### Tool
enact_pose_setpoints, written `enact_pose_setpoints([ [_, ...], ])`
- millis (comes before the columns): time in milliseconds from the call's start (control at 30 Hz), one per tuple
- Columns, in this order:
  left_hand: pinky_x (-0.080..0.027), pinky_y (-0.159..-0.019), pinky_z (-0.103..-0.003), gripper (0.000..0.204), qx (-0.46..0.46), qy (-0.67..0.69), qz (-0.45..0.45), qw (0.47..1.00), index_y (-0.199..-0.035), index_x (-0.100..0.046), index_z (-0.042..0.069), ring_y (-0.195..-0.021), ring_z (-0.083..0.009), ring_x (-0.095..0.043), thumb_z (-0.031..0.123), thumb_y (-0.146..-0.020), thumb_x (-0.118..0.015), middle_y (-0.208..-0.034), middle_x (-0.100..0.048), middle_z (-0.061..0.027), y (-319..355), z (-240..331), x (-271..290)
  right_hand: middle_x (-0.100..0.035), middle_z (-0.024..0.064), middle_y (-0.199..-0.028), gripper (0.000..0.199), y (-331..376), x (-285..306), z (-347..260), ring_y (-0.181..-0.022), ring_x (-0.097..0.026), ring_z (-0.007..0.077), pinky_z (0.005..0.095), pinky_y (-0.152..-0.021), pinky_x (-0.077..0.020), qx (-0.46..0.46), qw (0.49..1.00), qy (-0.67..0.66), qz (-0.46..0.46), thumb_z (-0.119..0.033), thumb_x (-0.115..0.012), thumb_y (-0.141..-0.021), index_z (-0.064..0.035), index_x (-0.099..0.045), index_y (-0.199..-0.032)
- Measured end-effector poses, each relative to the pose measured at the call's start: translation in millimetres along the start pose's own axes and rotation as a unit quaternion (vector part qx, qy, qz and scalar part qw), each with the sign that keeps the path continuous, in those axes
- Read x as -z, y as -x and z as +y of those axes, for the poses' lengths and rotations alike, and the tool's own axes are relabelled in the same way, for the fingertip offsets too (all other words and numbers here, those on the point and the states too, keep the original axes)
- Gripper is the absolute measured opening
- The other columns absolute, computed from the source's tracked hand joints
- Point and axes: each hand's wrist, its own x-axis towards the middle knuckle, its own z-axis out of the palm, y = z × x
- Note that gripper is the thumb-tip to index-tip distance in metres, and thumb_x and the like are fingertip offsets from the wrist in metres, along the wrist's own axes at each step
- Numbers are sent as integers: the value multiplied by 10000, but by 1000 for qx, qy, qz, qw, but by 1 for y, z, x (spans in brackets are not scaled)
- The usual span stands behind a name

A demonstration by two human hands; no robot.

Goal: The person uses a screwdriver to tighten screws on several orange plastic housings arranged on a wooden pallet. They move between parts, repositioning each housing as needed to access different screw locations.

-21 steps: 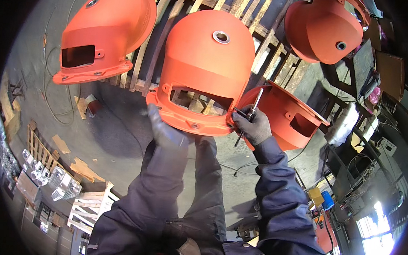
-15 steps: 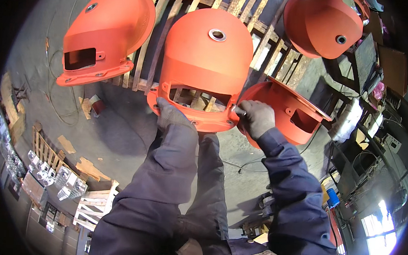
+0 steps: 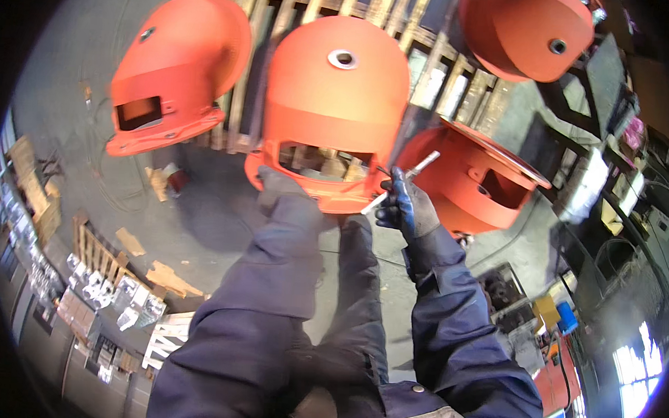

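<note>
Floor: the grey concrete floor is far below, with scraps of wood lying on it.
Wooden slats: a long rack of wooden slats runs behind the orange shapes.
Middle cover: the big orange middle cover is right in front of the person. It has a round hole on top and a wide window cut low in its front. Both hands are at its bottom edge.
Left cover: another orange cover sits well apart to the left, with a small square window.
Right covers: one orange cover lies tipped open just beside the middle one, and one more is up in the top right corner.
Small pallet: a small white pallet lies on the floor at the lower left.
Left hand: the gloved left hand rests on the bottom rim of the middle cover. I cannot tell if it is gripping.
Right hand: the gloved right hand is closed around a thin metal rod.
Rod: the metal rod slants up to the right, its low end near the cover's bottom right corner.
</note>
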Motion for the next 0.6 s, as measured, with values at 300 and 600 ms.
enact_pose_setpoints([
  [300, -601, -697, -491, 685, -103, -147, 130, 975, -968, -782, -86, -795, -393, -773, 591, -980, -673, -881, -776, -283, 12, -1, -7, -770, 93, -1029, 227, 1, -18, -49, -941, -740, 347, 520, -800, -582, 225, 694, 679, 76, -338, -704, -950, -198, -726, -1127],
  [600, -604, -686, -498, 742, -84, -95, 119, 985, -894, -760, -113, -791, -418, -770, 622, -967, -690, -868, -768, -296, 1, -8, -9, -653, 163, -1321, 558, 15, -1, -34, -1226, -617, 375, 444, -1032, -510, 463, 672, 537, 214, 29, -677, -830, -53, -613, -1378],
])
